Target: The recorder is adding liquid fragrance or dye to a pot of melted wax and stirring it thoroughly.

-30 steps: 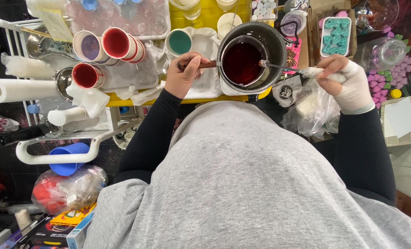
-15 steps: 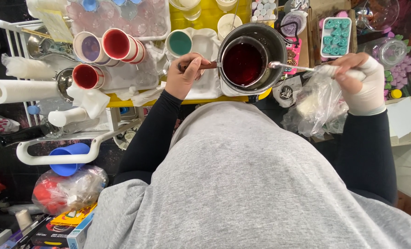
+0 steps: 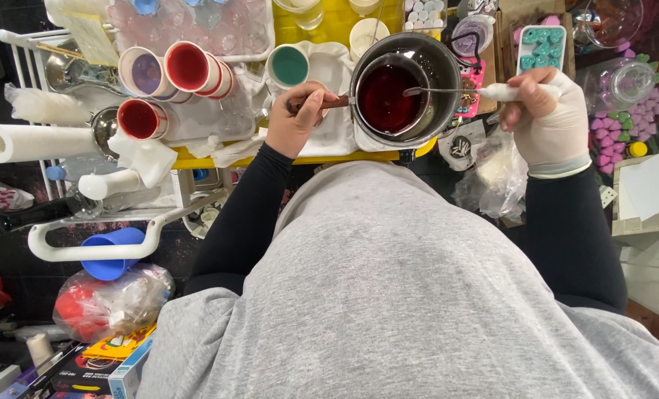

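Note:
A metal pot [image 3: 436,74] on the yellow table [image 3: 322,29] holds a smaller pitcher of dark red liquid [image 3: 386,96]. My left hand [image 3: 300,118], bare, grips the brown wooden handle [image 3: 337,103] of the pitcher at its left side. My right hand [image 3: 547,118] wears a white glove and holds a white-handled metal spoon [image 3: 455,91] whose tip reaches over the red liquid. My grey shirt fills the lower part of the view.
Cups of red [image 3: 189,66], purple [image 3: 146,72] and teal [image 3: 289,65] wax stand left of the pot. A paper roll [image 3: 34,142], a blue cup [image 3: 111,255], a clear plastic bag [image 3: 496,177], a teal mould tray [image 3: 540,48] and pink wax shapes [image 3: 625,125] surround me.
My right hand has moved from the plastic bag up and left, bringing the spoon level over the red liquid. My left hand stays on the pitcher handle.

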